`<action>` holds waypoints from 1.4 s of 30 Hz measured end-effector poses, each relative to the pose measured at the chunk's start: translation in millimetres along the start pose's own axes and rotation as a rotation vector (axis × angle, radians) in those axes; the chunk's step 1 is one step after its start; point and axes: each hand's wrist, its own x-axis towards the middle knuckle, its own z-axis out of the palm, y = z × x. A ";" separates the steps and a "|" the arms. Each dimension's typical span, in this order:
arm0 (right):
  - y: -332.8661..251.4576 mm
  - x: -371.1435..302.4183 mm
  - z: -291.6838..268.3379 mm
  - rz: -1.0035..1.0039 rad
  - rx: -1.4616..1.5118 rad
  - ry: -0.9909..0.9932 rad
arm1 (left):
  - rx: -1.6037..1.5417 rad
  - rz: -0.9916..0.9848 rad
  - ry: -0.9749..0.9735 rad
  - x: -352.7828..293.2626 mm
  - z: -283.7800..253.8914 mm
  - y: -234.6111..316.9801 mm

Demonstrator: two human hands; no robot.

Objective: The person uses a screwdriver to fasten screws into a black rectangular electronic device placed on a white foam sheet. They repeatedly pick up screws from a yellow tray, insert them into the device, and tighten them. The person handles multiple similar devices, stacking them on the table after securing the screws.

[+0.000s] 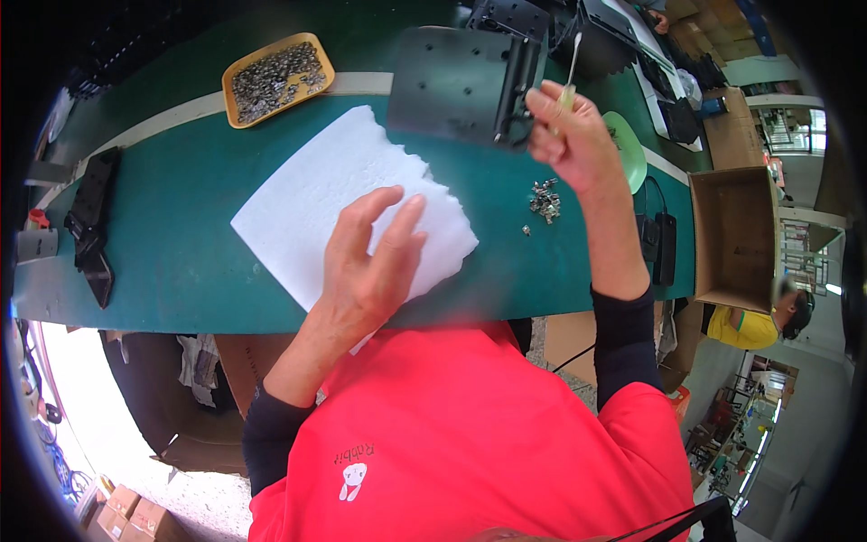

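My right hand (578, 140) is closed around the pale yellow handle of a screwdriver (566, 96), whose shaft points away from me. The same hand grips the right edge of a flat black plate (442, 86) with small holes and a raised bar along one side. The plate is held above the bench. My left hand (366, 266) hovers over or rests on a white foam sheet (302, 199) with a torn right edge; I cannot tell whether it touches. Its fingers are apart and hold nothing. Small metal parts (545, 200) lie in a loose pile below my right hand.
A yellow tray (233, 113) of small metal parts stands at the back left. On the green bench (181, 244) lies a black bracket (93, 226). A green dish (635, 163), a black adapter (666, 248) and a cardboard box (736, 239) are at the right. More black parts (601, 41) stand behind.
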 end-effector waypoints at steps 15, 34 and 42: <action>-99.7 79.7 -34.1 -0.226 -0.653 0.424 | 0.006 -0.367 -0.206 -22.8 8.6 -39.5; -121.1 287.6 -103.7 0.793 -0.993 0.413 | -0.072 -0.457 -0.189 -17.9 8.2 -39.4; -112.6 351.7 -193.4 0.983 -0.526 0.308 | -0.071 -0.466 -0.221 -10.2 6.9 -38.4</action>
